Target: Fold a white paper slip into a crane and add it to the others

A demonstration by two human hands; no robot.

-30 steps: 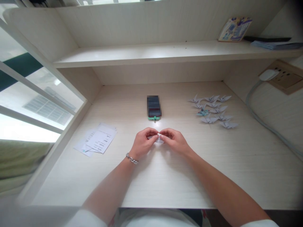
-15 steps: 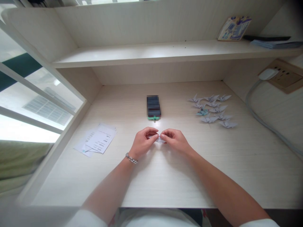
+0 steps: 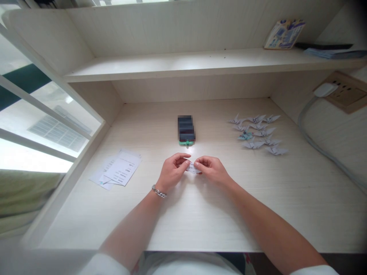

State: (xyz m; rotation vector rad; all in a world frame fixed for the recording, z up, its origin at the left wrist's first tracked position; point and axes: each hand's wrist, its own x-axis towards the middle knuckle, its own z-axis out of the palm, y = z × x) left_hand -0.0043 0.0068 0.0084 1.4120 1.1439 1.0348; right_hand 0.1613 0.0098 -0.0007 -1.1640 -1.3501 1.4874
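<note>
A small folded piece of white printed paper (image 3: 193, 168) is held between my two hands above the middle of the desk. My left hand (image 3: 174, 169) pinches its left side between thumb and fingers, the index finger stretched out above it. On the other side, my right hand (image 3: 210, 168) is closed on the paper's right end with thumb and index finger. Part of the paper is hidden by the fingers. Several folded paper cranes (image 3: 264, 131) stand in a group at the right, mostly white, with one bluish crane (image 3: 245, 135) among them.
Printed paper sheets (image 3: 123, 168) lie overlapping at the left. A phone (image 3: 186, 129) with a green edge lies behind my hands. A shelf (image 3: 172, 68) spans the back, with a colourful packet (image 3: 283, 35) on it. A cable (image 3: 315, 143) runs from the right wall socket (image 3: 346, 91).
My left thumb has drawn back slightly to the left, so more of the folded paper shows between the hands. My right hand has barely moved.
</note>
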